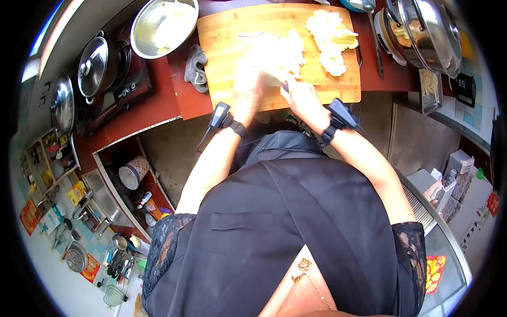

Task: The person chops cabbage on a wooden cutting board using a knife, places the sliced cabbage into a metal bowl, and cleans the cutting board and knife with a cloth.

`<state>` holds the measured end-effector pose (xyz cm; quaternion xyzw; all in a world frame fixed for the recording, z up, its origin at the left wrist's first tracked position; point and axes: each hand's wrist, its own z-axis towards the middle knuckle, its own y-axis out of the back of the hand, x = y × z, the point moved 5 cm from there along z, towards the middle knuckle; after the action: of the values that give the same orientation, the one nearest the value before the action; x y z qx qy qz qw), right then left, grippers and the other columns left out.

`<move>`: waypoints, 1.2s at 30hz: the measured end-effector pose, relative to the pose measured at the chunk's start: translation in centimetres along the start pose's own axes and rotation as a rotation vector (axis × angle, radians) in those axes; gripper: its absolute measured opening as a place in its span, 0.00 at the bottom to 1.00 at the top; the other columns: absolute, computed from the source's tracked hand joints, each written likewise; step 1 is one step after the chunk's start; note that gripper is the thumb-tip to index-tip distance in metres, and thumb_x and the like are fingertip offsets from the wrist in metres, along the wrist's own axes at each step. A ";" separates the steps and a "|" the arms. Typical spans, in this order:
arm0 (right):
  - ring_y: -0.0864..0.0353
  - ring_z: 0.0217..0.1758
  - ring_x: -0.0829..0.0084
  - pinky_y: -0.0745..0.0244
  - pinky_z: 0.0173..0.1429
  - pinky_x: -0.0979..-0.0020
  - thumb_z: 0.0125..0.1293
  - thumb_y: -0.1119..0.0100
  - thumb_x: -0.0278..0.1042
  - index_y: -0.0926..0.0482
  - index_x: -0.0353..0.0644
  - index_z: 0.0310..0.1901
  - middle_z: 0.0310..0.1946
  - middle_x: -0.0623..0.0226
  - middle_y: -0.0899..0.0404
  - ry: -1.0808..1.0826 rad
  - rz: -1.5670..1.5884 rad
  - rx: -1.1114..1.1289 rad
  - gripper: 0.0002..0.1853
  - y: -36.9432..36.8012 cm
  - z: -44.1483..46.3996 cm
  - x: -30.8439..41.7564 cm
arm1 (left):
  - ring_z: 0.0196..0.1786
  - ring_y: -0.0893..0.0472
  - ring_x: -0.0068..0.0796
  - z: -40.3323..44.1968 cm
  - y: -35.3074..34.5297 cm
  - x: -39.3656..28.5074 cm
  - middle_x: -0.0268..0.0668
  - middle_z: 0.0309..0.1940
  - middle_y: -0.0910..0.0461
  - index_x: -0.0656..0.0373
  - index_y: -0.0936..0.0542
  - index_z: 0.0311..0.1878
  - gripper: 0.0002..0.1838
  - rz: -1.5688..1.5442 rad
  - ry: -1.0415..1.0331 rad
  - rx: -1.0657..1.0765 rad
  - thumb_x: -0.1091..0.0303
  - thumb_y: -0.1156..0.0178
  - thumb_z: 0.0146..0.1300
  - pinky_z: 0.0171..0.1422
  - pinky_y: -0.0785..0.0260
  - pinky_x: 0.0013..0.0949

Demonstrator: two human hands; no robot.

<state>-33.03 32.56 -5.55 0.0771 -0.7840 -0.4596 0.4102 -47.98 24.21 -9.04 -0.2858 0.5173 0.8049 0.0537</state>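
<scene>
On the wooden cutting board (227, 31) lies a bright, overexposed heap of pale vegetable pieces (288, 50). My left hand (249, 87) is at the heap's lower left, blurred, its fingers lost in glare and motion. My right hand (302, 98) is closed round the handle of a knife (285, 87) at the heap's lower edge; most of the blade is washed out. More pale yellow leafy pieces (332, 39) lie apart on the board's right side. A metal bowl (163, 29) with pale pieces in it stands left of the board.
A grey cloth (196, 68) lies against the board's left edge. Further left, a lidded pot (95, 66) stands by a cooktop (124, 90). At the right are a ladle (378, 53), a large glass-lidded pot (428, 37) and a metal tray (431, 92) of pale strips.
</scene>
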 end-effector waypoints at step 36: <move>0.14 0.43 0.39 0.19 0.50 0.48 0.72 0.36 0.44 0.20 0.37 0.52 0.36 0.44 0.15 0.013 0.047 -0.109 0.18 -0.5 1.9 0.4 | 0.52 0.20 0.51 -0.8 0.7 -0.8 0.43 0.53 0.21 0.59 0.20 0.52 0.15 -0.075 -0.008 0.026 0.73 0.32 0.61 0.55 0.23 0.46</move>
<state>-34.77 33.33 -6.18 0.0393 -0.7565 -0.4915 0.4296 -47.31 23.41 -8.34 -0.3012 0.5164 0.7966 0.0895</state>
